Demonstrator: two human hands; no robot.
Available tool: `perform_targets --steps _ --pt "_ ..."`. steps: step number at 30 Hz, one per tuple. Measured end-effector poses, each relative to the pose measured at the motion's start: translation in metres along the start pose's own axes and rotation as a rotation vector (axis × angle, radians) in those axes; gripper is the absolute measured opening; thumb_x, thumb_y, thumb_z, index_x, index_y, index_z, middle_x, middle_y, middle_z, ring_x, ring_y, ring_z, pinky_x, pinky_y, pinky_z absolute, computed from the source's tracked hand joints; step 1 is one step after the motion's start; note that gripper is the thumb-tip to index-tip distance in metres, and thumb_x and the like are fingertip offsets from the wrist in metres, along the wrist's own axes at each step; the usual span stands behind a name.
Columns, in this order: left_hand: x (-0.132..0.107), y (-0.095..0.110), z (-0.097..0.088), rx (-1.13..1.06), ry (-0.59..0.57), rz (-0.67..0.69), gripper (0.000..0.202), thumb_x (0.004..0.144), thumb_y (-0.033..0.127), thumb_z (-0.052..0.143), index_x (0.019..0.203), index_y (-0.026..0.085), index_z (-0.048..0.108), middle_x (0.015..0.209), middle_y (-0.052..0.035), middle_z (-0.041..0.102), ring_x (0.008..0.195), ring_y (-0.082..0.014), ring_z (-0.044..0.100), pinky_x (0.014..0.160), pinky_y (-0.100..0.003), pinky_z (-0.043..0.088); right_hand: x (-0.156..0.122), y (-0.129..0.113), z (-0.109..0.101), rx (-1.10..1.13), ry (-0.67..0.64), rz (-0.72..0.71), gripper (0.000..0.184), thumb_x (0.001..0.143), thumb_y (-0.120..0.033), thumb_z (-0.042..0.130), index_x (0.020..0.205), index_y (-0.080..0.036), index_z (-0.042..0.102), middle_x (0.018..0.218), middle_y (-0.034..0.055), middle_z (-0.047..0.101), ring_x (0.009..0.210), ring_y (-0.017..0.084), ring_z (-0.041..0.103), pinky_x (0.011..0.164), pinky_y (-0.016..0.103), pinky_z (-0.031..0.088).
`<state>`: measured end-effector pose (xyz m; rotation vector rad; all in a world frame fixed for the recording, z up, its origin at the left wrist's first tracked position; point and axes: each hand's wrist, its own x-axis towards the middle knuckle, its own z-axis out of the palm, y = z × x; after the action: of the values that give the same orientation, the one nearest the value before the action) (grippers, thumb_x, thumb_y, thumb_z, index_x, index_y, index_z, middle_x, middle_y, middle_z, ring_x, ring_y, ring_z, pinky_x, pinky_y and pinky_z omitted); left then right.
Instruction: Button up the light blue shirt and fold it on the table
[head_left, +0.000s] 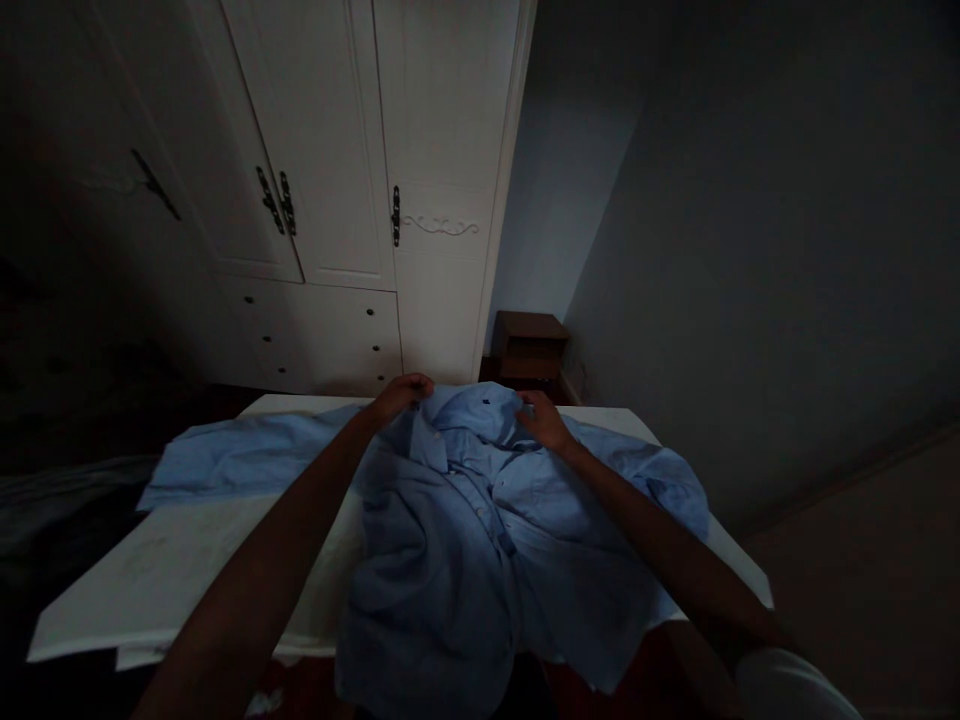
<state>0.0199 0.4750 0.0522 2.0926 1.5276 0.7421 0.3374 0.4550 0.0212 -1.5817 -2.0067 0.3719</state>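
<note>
A light blue button-up shirt lies front side up across a white table, its collar toward the far edge and its hem hanging over the near edge. One sleeve stretches out to the left, and the other lies bunched to the right. My left hand pinches the shirt by the left side of the collar. At the collar's right side, my right hand has its fingers closed on the cloth. A small dark label shows inside the neck, between both hands.
The white table carries the shirt. Behind it stands a white wardrobe with dark handles and drawers. A small brown nightstand sits in the far corner, beside a grey wall on the right. The room is dim.
</note>
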Motion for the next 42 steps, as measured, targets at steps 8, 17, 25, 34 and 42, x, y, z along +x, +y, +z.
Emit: perform_targets --steps 8,17,25,34,42 --pt "-0.024 -0.010 0.012 0.100 0.126 -0.113 0.038 0.080 0.039 0.063 0.109 0.014 0.057 0.090 -0.0099 0.066 0.094 -0.0251 0.063 0.083 -0.035 0.048 0.027 -0.009 0.027 -0.141 -0.140 0.216 0.053 0.079 -0.027 0.068 0.125 -0.004 0.053 0.125 0.0254 0.059 0.120 0.036 0.055 0.100 0.043 0.044" --pt "-0.058 0.023 0.040 0.634 0.012 -0.091 0.045 0.082 0.040 0.060 0.121 0.017 0.060 0.127 -0.0197 0.055 0.111 -0.0344 0.057 0.082 -0.041 0.048 0.023 -0.011 0.002 -0.135 -0.082 0.117 0.039 0.077 -0.007 0.054 0.112 -0.018 0.067 0.116 0.0074 0.070 0.112 0.025 0.063 0.101 0.035 0.046" --pt "-0.055 0.023 0.036 0.694 0.120 -0.201 0.035 0.082 0.028 0.050 0.100 0.008 0.072 0.115 -0.0239 0.061 0.109 -0.0364 0.055 0.085 -0.046 0.045 0.015 -0.011 -0.043 -0.056 -0.037 0.004 0.046 0.081 -0.006 0.049 0.124 -0.017 0.063 0.129 0.0072 0.064 0.119 0.018 0.060 0.107 0.032 0.043" --pt "-0.047 0.041 -0.013 0.424 0.348 -0.237 0.035 0.090 0.032 0.042 0.103 0.014 0.069 0.094 -0.0153 0.071 0.090 -0.0277 0.068 0.077 -0.036 0.050 -0.014 0.010 -0.042 -0.073 -0.265 0.179 0.058 0.063 -0.023 0.082 0.118 -0.012 0.066 0.100 0.0121 0.074 0.083 0.026 0.072 0.074 0.032 0.056" --pt "-0.005 0.061 0.036 -0.264 0.423 -0.068 0.034 0.093 0.031 0.041 0.116 0.012 0.058 0.083 -0.0058 0.070 0.073 -0.0167 0.067 0.074 -0.029 0.053 -0.012 0.001 -0.026 0.125 -0.078 0.187 0.028 0.086 -0.025 0.056 0.108 -0.014 0.070 0.091 0.0085 0.074 0.070 0.019 0.071 0.065 0.027 0.056"
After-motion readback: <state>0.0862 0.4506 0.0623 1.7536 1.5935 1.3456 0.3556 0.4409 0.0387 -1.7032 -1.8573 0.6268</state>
